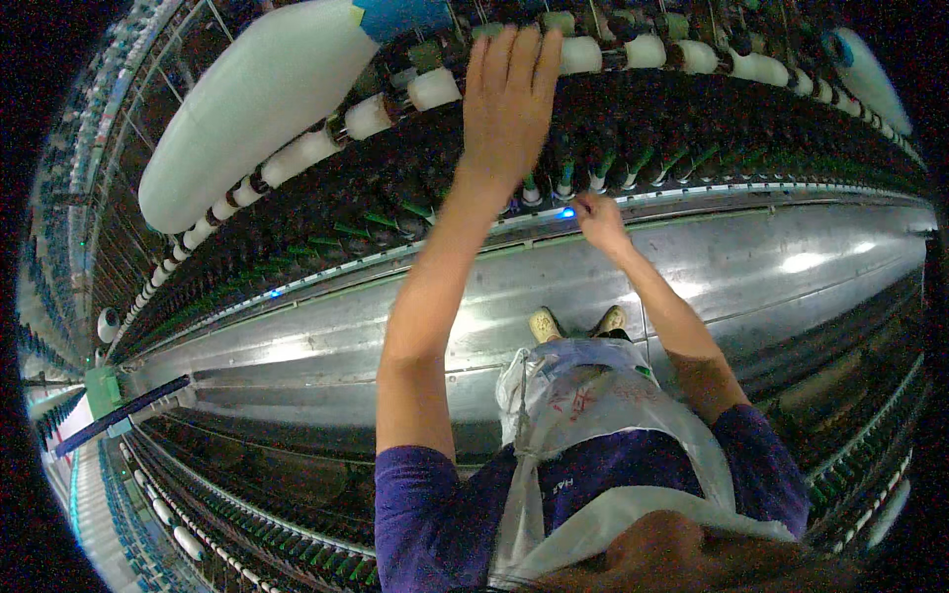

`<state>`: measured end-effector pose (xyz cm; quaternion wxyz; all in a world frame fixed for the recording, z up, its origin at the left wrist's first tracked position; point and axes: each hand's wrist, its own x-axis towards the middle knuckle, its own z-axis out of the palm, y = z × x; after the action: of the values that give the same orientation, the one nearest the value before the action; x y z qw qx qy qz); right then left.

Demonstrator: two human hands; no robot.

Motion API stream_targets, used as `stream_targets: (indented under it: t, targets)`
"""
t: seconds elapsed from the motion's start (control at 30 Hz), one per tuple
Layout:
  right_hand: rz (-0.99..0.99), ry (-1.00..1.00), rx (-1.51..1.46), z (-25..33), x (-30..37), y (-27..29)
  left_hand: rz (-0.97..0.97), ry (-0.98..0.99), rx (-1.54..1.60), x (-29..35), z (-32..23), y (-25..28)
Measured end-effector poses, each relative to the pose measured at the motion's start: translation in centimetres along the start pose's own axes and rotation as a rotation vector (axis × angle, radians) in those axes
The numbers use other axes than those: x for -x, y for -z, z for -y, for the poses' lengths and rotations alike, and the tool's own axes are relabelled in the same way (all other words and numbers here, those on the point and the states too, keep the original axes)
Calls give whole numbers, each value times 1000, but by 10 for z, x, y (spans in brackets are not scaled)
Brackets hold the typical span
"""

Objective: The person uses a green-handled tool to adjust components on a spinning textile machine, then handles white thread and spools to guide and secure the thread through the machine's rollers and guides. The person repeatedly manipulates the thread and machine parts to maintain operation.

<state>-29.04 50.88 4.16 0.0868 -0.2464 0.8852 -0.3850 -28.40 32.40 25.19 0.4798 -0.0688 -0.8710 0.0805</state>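
Note:
My left hand (pixel 507 109) reaches up to the row of white rollers on a spinning frame. Its fingers lie stretched out flat, covering part of the row between one white roller (pixel 433 90) and another white roller (pixel 580 55). Lower down and to the right, my right hand (pixel 601 223) is at the spindle rail (pixel 672 203), fingers pinched together. Whatever they may hold is too small to make out. Just left of these fingertips glows a small blue light (pixel 566 212). Above it stand slim green-and-white bobbins, one bobbin (pixel 564 180) close to the right hand.
A large white roving bobbin (pixel 257 99) hangs at the upper left, and another roving bobbin (pixel 870 81) at the upper right. Shiny metal floor (pixel 326 346) runs along the aisle under my shoes. A second row of spindles (pixel 287 524) stands behind me.

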Motion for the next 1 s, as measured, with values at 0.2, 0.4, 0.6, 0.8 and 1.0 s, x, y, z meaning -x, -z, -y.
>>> stream_targets:
  t: [0.2,0.4,0.6,0.8,1.0]
  targets:
    - [1,337,300,55,-34,71,333,33,65,-35,-12,42]
    - [-283,932,762,183,-79,146,49,-92,483,32,-59,104]
    - [64,523,1685,260,-109,176,199,-14,487,71,-55,109]
    - [98,553,1561,256,-102,181,322,100,456,96,-36,112]
    - [-187,747,1380,238,-102,182,406,11,362,99,-43,94]
